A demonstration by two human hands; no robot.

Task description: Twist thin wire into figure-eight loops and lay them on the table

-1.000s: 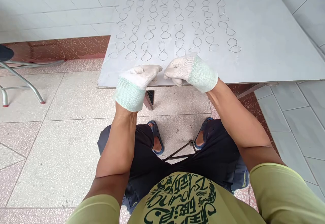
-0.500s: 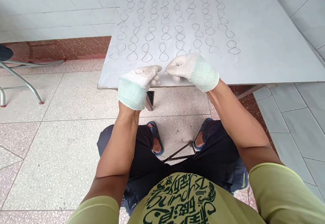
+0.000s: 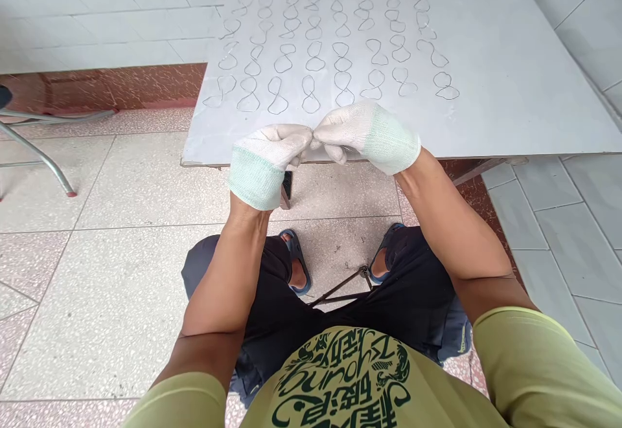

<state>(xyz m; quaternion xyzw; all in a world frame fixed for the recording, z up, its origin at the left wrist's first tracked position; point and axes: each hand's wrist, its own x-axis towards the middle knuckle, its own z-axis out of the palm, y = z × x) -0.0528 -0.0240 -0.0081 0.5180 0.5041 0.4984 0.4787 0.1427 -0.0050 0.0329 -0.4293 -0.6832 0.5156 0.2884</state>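
Left hand (image 3: 279, 143) and right hand (image 3: 343, 129) pinched closed, on what I couldn't tell; loops (image 3: 310, 96) lay done at twelve o'clock, number left unknown.

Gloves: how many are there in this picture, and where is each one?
2: the left glove is on the left hand, the right glove on the right hand, both at the near edge of the table. No other glove shows.

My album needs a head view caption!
White-gloved left hand and right hand close together near thin grey figure-eight loops on a white tabletop.
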